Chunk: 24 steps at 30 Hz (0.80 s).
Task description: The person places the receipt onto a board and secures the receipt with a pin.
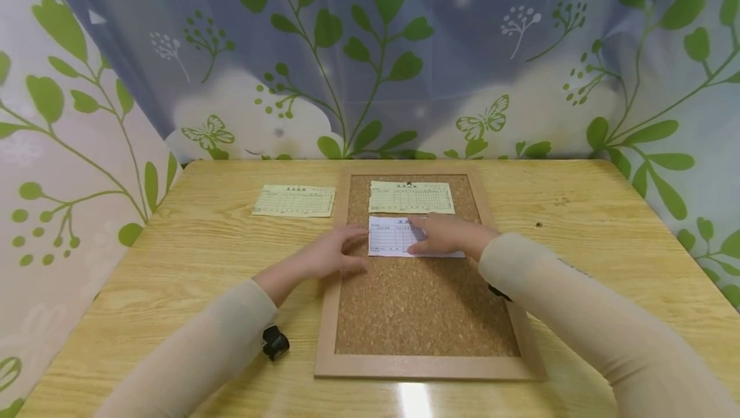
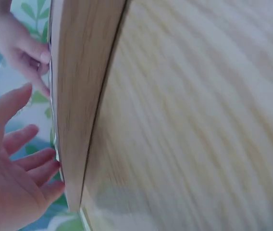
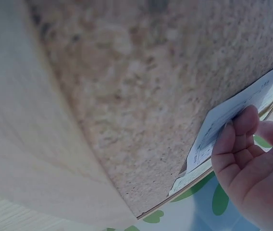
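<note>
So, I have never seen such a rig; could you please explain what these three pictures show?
No machine here, only a person's left hand and right hand. The wide picture comes from a camera on the head; the others come from one on each wrist. On the wooden table lies a framed cork board. A yellow printed form lies near its top, a white printed form just below it; a second yellow form lies on the table, left of the board. The right hand rests on the white form; the left hand is at its left edge, perhaps touching. Neither hand clearly grips anything.
</note>
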Available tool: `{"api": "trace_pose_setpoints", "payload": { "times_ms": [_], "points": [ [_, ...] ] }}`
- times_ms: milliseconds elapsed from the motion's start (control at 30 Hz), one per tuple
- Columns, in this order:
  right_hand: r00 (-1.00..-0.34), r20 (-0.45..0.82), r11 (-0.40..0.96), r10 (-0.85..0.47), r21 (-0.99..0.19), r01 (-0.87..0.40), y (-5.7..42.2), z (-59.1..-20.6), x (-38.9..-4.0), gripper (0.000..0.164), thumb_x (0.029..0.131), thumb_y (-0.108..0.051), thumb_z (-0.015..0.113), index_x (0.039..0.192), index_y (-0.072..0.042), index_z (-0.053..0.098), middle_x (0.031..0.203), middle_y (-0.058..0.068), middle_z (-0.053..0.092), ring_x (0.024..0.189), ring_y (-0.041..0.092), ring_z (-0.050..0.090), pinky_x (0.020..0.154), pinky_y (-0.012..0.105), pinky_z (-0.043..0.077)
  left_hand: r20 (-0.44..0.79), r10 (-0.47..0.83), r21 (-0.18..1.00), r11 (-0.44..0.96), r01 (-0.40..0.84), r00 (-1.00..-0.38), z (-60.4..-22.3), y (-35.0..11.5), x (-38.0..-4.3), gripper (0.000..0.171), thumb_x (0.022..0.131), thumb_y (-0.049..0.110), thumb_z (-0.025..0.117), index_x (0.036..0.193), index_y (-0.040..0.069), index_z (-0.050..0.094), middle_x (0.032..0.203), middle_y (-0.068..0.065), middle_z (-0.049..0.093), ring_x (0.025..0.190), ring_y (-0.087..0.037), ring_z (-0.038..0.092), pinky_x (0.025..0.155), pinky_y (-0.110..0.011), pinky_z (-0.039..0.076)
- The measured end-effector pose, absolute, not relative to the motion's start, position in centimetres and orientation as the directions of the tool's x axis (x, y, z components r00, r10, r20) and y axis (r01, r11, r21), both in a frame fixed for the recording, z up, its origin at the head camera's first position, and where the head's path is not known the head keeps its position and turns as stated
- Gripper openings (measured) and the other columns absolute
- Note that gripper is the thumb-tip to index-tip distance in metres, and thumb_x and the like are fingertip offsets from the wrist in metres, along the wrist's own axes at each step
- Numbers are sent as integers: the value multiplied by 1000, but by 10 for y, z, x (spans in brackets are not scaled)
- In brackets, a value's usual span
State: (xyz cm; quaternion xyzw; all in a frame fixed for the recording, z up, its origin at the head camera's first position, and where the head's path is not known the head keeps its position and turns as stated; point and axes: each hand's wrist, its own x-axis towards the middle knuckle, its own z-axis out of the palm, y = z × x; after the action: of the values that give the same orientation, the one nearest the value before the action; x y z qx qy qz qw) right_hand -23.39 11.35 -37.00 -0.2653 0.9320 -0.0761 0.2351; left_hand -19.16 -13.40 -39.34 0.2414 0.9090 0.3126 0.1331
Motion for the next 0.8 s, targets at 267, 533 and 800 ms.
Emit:
{"api": "trace_pose_setpoints", "payload": {
  "times_ms": [267, 533, 800],
  "points": [
    [-745, -386, 838, -544, -288, -463, 112, -369, -233, 74, 91, -39, 59, 146, 0, 26, 144, 23, 35, 131, 37, 33, 105, 48, 27, -23, 319, 826, 539, 162, -947, -382, -186, -202, 45, 91, 15, 62, 130, -3, 50, 133, -20, 49, 118, -36, 50, 94, -44, 43],
    [-755, -392, 849, -526, -298, -437, 109, -367, -236, 71, 92, -36, 59, 146, -2, 28, 144, 21, 36, 131, 37, 34, 105, 48, 28, -69, 183, 835, 549, 43, -981, -374, -247, -208, 47, 93, 16, 59, 133, -4, 46, 135, -21, 47, 121, -36, 47, 96, -47, 40],
    [-762, -287, 796, -581, -395, -458, 87, -359, -242, 56, 93, -33, 58, 139, -3, 44, 107, 10, 62, 89, 19, 56, 83, 39, 44, -166, 136, 840, 538, -68, -977, -372, -278, -213, 55, 96, 19, 54, 142, -1, 34, 143, -20, 38, 127, -35, 39, 99, -48, 36]
  ]
}}
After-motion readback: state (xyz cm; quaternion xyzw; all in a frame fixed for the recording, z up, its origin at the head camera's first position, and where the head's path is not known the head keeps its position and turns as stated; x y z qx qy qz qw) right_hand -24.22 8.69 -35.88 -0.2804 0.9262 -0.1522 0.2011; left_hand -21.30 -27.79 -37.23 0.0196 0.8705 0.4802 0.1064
